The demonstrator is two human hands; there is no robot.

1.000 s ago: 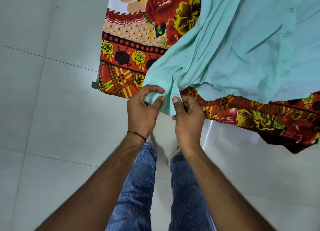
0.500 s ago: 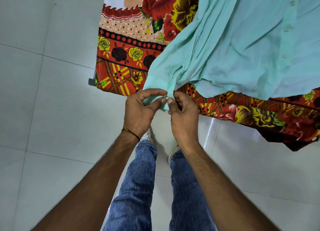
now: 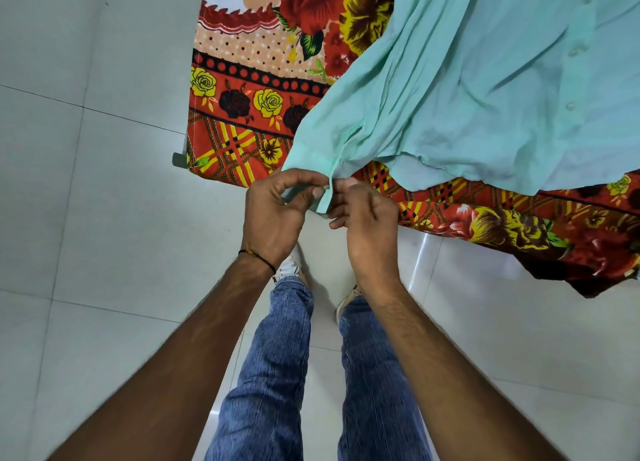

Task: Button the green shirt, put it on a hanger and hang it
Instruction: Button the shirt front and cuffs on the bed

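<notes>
- From my remote seat, the head camera looks down on a green shirt spread over the right part of a bench draped in a red, orange and yellow floral cloth.
- One sleeve runs from the shirt's body toward the bench's near edge. Its cuff hangs just over that edge, not far from the near left corner.
- The left hand holds the cuff's left side, its fingers curled and pinched together on the fabric.
- The right hand meets it from the other side, its fingers clamped on the cuff's open edge, which hangs as a narrow strip between the two hands.
- The fingertips of both hands nearly touch at the cuff opening. I cannot tell whether a button sits between them.
- A row of pale buttons runs up the shirt front near the bench's right side. From this angle I cannot tell whether they are fastened.
- The shirt's lower hem lies along the near edge, and the floral cloth falls below it toward the floor.
- A dark thread band circles the left wrist.
- Below the hands, the person stands in blue jeans on pale glossy tiles. A light shoe shows just under the left wrist.
</notes>
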